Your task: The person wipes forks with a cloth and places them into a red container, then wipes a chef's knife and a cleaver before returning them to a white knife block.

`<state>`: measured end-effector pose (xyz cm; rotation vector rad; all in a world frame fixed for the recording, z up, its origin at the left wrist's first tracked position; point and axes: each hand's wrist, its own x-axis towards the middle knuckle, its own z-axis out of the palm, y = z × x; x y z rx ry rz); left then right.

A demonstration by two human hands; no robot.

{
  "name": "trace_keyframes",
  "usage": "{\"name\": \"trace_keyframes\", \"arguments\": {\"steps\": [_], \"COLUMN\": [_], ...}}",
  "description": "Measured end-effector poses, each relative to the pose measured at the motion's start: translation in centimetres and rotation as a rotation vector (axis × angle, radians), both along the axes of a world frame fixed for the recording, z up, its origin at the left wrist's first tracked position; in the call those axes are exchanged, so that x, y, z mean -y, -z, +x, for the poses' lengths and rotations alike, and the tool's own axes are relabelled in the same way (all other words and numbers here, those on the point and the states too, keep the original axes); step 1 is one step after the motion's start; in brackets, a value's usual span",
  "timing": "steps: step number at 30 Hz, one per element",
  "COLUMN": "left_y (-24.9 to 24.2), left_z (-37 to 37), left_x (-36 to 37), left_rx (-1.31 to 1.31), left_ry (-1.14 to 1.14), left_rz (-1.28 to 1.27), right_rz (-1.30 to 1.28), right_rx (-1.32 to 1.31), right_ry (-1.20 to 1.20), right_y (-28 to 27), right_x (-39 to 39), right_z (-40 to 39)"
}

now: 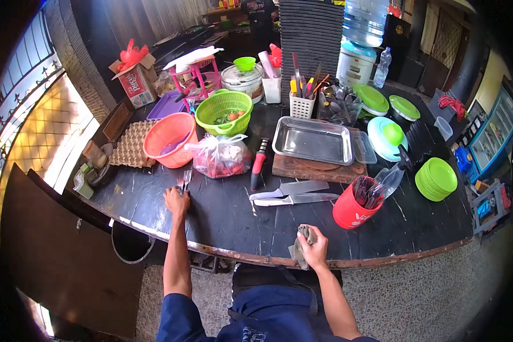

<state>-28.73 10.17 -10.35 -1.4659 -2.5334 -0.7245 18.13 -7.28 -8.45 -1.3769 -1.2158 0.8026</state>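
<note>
My left hand (pixel 177 201) is closed around the lower ends of some forks (pixel 186 179), whose tines point away from me over the black tabletop (pixel 222 228). Bunched in my right hand (pixel 315 247) is a grey-brown cloth (pixel 300 251), held at the table's front edge. Between and beyond the hands lie two knives (pixel 296 198) with pale handles. A red container (pixel 356 210) full of cutlery stands to the right of the cloth. Past my left hand are a pink basin (pixel 171 137) and a knotted clear plastic bag (pixel 219 158) with red contents.
A metal tray (pixel 313 139) rests on a wooden board (pixel 302 169) beside a red-handled sharpener (pixel 259 168). Further back is a green basket (pixel 225 111) with eggs. An egg carton (pixel 132 142) lies at left; green plates (pixel 436 179) are stacked at right.
</note>
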Motion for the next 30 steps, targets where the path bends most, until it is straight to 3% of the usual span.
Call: {"name": "trace_keyframes", "arguments": {"steps": [3, 8, 16, 24, 27, 28, 30], "left_y": [1.9, 2.6, -2.4, -3.1, -3.0, -2.7, -3.8], "left_z": [0.4, 3.3, 15.6, 19.7, 19.8, 19.7, 20.5], "left_x": [-0.8, 0.9, 8.7, 8.4, 7.9, 7.9, 8.5], "left_rx": [-0.054, 0.006, 0.282, 0.355, 0.772, 0.770, 1.413], "left_ry": [0.173, 0.260, 0.494, 0.346, 0.357, 0.361, 0.426], "left_rz": [0.216, 0.183, 0.089, 0.213, 0.345, 0.345, 0.365], "right_rz": [-0.015, -0.011, -0.006, -0.011, -0.002, 0.007, 0.015], "right_rx": [-0.001, -0.017, 0.005, -0.018, -0.041, -0.033, -0.025], "right_ry": [0.000, -0.005, -0.007, 0.005, 0.007, 0.010, 0.013], "right_y": [-0.2, 0.4, 0.1, 0.4, 0.6, 0.6, 0.2], "right_x": [0.0, 0.0, -0.1, 0.1, 0.1, 0.0, 0.0], "right_z": [0.0, 0.1, 0.1, 0.2, 0.2, 0.2, 0.0]}}
